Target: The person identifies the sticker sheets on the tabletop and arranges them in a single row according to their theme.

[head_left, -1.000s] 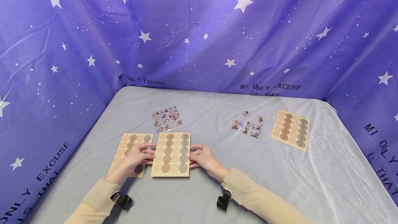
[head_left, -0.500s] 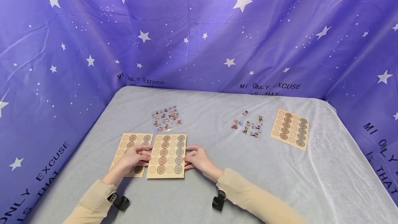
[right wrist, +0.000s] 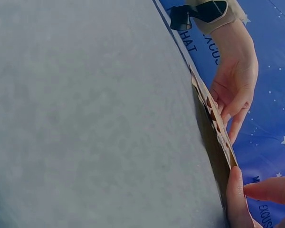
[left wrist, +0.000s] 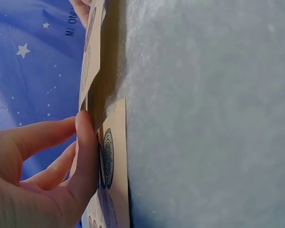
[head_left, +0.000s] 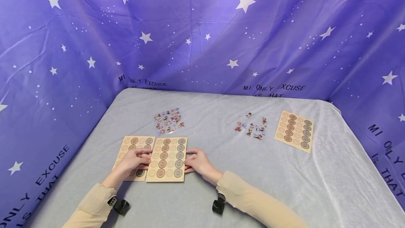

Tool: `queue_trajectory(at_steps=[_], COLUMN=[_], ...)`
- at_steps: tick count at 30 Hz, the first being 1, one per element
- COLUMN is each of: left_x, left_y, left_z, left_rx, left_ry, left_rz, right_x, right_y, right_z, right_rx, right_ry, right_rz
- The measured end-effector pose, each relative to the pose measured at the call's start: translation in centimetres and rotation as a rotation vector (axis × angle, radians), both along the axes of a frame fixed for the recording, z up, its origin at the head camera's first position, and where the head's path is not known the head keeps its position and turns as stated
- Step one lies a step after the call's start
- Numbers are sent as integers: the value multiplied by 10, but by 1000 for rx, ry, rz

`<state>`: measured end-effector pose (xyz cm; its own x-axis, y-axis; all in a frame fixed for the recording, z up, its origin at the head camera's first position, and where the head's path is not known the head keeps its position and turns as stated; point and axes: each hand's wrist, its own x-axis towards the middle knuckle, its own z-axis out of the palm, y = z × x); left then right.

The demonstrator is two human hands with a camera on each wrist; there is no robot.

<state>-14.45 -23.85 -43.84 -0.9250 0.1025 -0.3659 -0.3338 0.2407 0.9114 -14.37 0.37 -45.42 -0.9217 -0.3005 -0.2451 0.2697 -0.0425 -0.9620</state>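
Observation:
Both hands hold a tan sheet of round stickers (head_left: 167, 159), printed with brown and grey-green circles, by its side edges. My left hand (head_left: 131, 161) pinches the left edge between thumb and fingers, lying over a second tan sticker sheet (head_left: 126, 147) on the table. The right hand (head_left: 200, 163) pinches the opposite edge. In the left wrist view, the held sheet (left wrist: 91, 57) stands slightly off the cloth, with a shadow under it, and the second sheet (left wrist: 115, 190) lies below the thumb. The right wrist view shows the held sheet (right wrist: 217, 121) nearly edge-on between both hands.
Two clear sheets of small cartoon stickers lie farther back, one clear sheet (head_left: 168, 120) left of centre and another clear sheet (head_left: 251, 127) toward the right. A third tan sticker sheet (head_left: 294, 131) lies at far right. Purple starry cloth (head_left: 190, 27) hangs around the grey table (head_left: 246, 182).
Both hands have carried the held sheet a little to the left, so its left edge now meets the second sheet's right edge. The other sheets stay in place.

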Motion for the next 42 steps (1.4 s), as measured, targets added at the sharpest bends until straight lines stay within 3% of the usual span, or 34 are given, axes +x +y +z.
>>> queue_trajectory(at_steps=[18,30,35,42], left_x=[-1,-3,-5,-12], left_y=[7,6,7,14], left_z=[-2,-2,-1,1], left_rx=[-104,-102,-55,45], left_ry=[34,33,82,178], left_rz=[38,64,40,-78], right_x=[-1,-1,-5,-12], right_y=[0,9,22,47], right_z=[0,6,7,14], right_rx=[125,146,123,132], right_ry=[42,69,75,112], right_rz=[19,76,138,196])
